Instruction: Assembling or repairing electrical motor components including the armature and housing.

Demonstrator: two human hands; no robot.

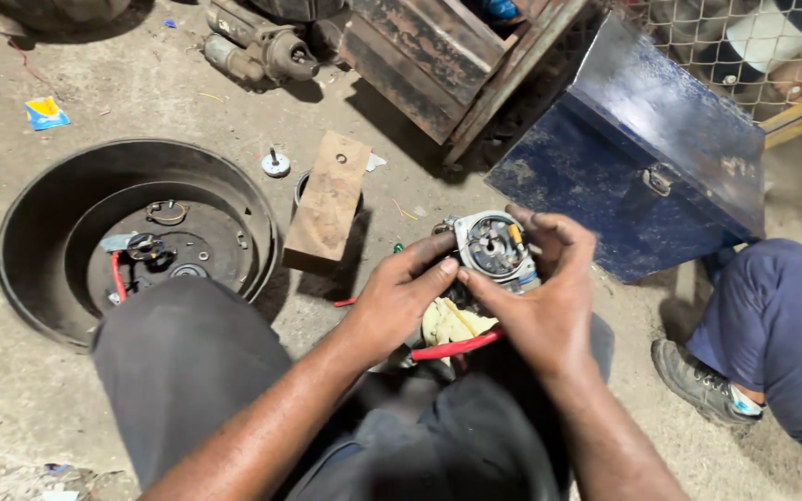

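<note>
Two bare forearms are seen from above, ending in a left hand (396, 301) and a right hand (545, 301). No sleeves, gloves, rings or watch are worn. Dark grime is smeared over the fingers (438, 271) and knuckles. The legs below are covered by dark grey trousers (187, 371).

Repair workshop, floor level. Bare dusty concrete floor (30, 390); starter motor (257, 46) lay upper left, black parts basin (39, 278) at left, blue metal toolbox (642, 158) upper right.
</note>
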